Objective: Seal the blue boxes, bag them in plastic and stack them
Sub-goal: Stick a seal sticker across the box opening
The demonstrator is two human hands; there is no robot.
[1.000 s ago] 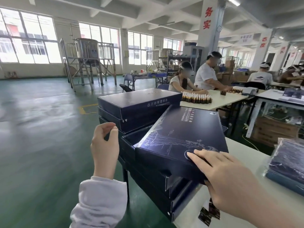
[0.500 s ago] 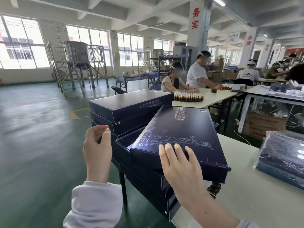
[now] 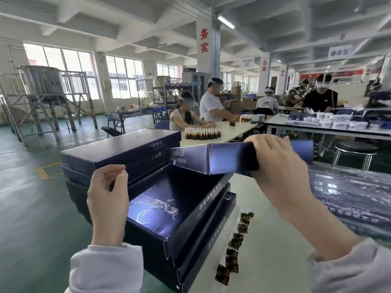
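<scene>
White table [image 3: 273,246], stacked blue boxes [image 3: 203,240] at its left edge, strip of dark stickers [image 3: 234,246], bagged boxes [image 3: 355,197] right.

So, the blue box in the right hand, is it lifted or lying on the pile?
Lifted. The right hand holds the blue box raised above the pile of boxes, nearly edge-on to the camera.

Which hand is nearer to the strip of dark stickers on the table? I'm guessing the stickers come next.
The left hand, probably. It hovers empty left of the sticker strip, across the blue boxes. The right hand holds a blue box raised well above the strip.
</scene>
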